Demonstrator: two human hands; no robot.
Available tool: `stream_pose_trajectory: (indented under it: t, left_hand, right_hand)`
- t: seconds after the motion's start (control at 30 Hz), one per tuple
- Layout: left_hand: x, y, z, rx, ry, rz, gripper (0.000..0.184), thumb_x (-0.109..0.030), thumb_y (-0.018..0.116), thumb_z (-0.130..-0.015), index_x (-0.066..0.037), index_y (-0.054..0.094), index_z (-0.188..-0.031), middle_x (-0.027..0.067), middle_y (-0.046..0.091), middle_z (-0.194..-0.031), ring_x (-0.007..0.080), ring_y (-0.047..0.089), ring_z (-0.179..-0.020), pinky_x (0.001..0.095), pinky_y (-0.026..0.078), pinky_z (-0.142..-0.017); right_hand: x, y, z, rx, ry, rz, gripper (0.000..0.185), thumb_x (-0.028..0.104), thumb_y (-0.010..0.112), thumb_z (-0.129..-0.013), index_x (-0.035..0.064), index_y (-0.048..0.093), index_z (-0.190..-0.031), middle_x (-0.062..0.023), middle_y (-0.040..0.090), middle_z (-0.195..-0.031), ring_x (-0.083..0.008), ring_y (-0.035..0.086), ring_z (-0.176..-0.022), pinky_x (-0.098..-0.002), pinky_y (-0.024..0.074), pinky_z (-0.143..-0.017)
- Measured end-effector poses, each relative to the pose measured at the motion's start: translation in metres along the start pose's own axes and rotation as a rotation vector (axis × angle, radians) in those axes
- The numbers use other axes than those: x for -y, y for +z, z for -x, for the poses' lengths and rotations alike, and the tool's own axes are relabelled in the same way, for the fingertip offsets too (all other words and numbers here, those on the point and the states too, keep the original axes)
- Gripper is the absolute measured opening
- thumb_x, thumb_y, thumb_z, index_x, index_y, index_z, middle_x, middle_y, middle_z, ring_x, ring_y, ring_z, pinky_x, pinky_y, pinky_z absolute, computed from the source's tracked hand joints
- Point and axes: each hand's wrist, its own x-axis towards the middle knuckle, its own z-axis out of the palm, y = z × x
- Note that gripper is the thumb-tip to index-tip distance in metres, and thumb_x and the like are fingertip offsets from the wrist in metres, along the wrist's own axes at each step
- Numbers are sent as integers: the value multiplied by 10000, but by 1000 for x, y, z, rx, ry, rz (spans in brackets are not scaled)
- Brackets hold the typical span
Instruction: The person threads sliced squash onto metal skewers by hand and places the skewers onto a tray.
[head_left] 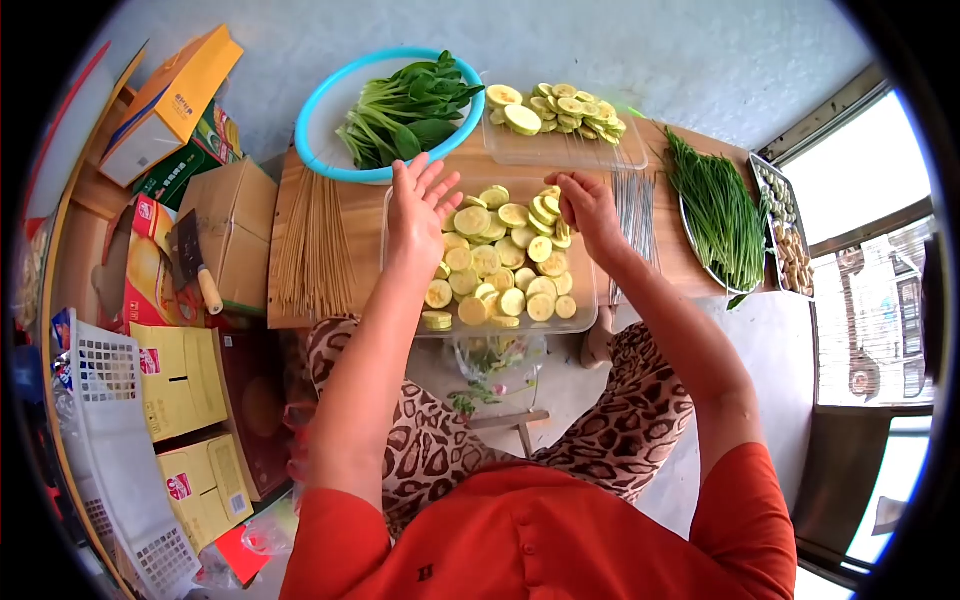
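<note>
A clear plastic tray [580, 320] full of round zucchini slices [487, 262] lies on the wooden table before me. Over its left edge, near the rim of the blue-edged basin, my left hand [421, 205] is raised, fingers spread and nothing in it. My right hand [587, 208] is above the tray's upper right corner, its fingers curled together beside a stack of slices; whatever they may hold is too small to make out. Thin wooden skewers [318, 245] lie left of the tray, and thin metal skewers [634, 215] lie right of it.
A blue-rimmed basin [312, 150] holds leafy greens. Behind the tray, another clear tray [500, 155] holds zucchini slices. Green chives [715, 205] and a divided tray [797, 262] stand at the right. Boxes [225, 220] and a knife [190, 250] are at the left.
</note>
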Motion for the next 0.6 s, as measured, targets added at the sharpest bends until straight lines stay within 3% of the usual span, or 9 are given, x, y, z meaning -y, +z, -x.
stream_pose_trajectory:
  t: [0.17,0.23,0.37,0.4,0.47,0.6]
  left_hand:
    - [-11,1,4,-5,-4,23,616,-481,247,-984,2,341,-1356,167,428,-1325,263,523,-1108,391,439,-900]
    - [-14,1,7,12,-12,36,614,-480,251,-984,3,344,-1351,164,434,-1314,264,525,-1102,391,442,-895]
    - [-15,2,4,43,-31,58,607,-481,261,-982,8,368,-1326,152,465,-1271,259,536,-1077,388,448,-881]
    - [-15,3,4,50,-35,56,604,-483,262,-981,6,378,-1317,150,471,-1265,257,539,-1072,385,449,-878]
    - [-13,4,3,62,-40,61,599,-484,265,-980,3,392,-1304,146,480,-1255,254,544,-1065,381,452,-873]
    - [-11,6,3,77,-52,74,582,-488,282,-977,-6,425,-1269,137,501,-1231,250,557,-1046,371,458,-863]
  right_hand:
    - [-21,-8,-72,-101,6,88,208,122,485,-902,-31,626,-884,21,423,-481,-55,326,-389,-228,237,-374]
    - [-35,-11,-99,-174,36,112,203,122,499,-863,-31,632,-857,-11,475,-493,-83,391,-393,-244,294,-383]
    - [-62,-9,-155,-277,107,179,206,141,483,-871,-19,609,-842,-21,460,-491,-105,370,-371,-257,271,-353]
    - [-68,-9,-164,-279,107,177,206,141,483,-871,-19,609,-842,-21,460,-491,-105,370,-371,-257,271,-353]
    - [-72,-6,-174,-270,218,153,200,145,518,-833,-19,630,-810,-74,572,-559,-125,502,-435,-273,387,-412]
    - [-64,-6,-170,-133,282,270,236,205,523,-851,0,618,-781,-76,602,-579,-137,537,-454,-286,423,-433]
